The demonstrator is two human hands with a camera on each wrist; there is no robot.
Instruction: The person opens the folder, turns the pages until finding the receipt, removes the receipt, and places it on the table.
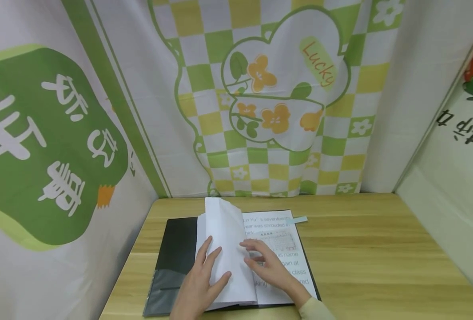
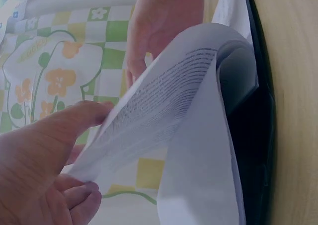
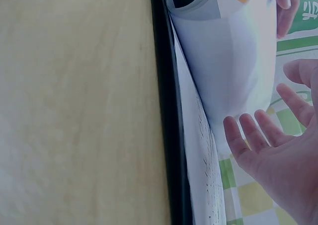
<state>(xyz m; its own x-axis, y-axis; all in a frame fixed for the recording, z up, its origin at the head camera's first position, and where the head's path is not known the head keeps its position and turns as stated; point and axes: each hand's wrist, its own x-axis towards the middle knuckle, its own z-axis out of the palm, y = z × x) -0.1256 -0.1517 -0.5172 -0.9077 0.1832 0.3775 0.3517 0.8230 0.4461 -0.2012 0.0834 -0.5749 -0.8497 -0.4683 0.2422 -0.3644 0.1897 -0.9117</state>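
A black folder (image 1: 176,249) holding white sheets lies on the wooden table. One white page (image 1: 229,260) stands lifted and curved near its middle; the left wrist view shows print on its underside. My left hand (image 1: 201,281) touches the lifted page, with fingers spread and fairly straight in the head view. In the left wrist view its thumb (image 2: 94,113) meets the page's edge. To the right, my right hand (image 1: 269,266) hovers beside the page over the printed right-hand sheet (image 1: 300,266). Its fingers (image 3: 258,135) are loosely bent with nothing between them.
A pale blue tab (image 1: 299,220) sticks out from the right sheet's upper edge. A small decorated note (image 1: 282,241) lies on that sheet. The wooden tabletop (image 1: 380,258) extends to the right. A checkered curtain (image 1: 260,169) hangs behind, and printed cloth (image 1: 112,213) lines the left side.
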